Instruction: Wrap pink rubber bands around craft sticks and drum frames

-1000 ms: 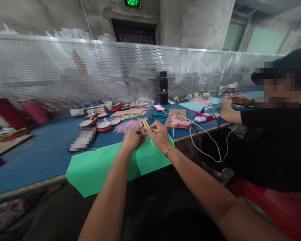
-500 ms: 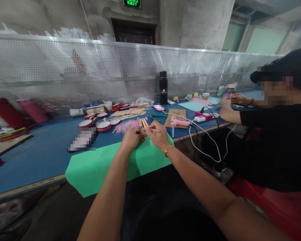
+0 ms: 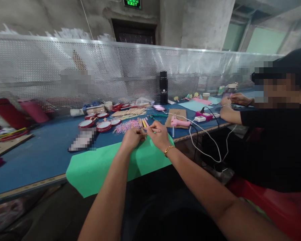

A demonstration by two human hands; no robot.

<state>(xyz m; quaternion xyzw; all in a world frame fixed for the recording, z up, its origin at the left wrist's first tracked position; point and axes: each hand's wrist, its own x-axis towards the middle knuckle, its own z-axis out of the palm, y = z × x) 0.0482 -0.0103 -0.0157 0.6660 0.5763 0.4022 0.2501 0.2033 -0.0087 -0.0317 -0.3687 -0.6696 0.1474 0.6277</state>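
Observation:
Over the green sheet (image 3: 95, 167) that hangs off the table's front edge, my two hands meet. My left hand (image 3: 132, 138) is closed, pinching a wooden craft stick (image 3: 140, 124) that points away from me. In my right hand (image 3: 159, 134) a pinkish marker (image 3: 156, 130) is gripped like a pen, its tip end toward the stick. Just beyond my fingers lie a yellow marker (image 3: 143, 122) and other slim markers. A heap of pastel rubber bands or strings (image 3: 126, 126) sits left of them.
Small red-rimmed drums (image 3: 103, 126) and loose craft sticks (image 3: 131, 112) lie behind. To the right are a pink glue gun (image 3: 180, 122), green-handled pliers (image 3: 158, 116), cables and a power strip (image 3: 203, 116). A black flask (image 3: 163, 87) stands at the back. A co-worker (image 3: 278, 134) sits at right.
Both hands keep nearly the same place and grip. The marker in my right hand has shifted very slightly. The co-worker's head has moved a little.

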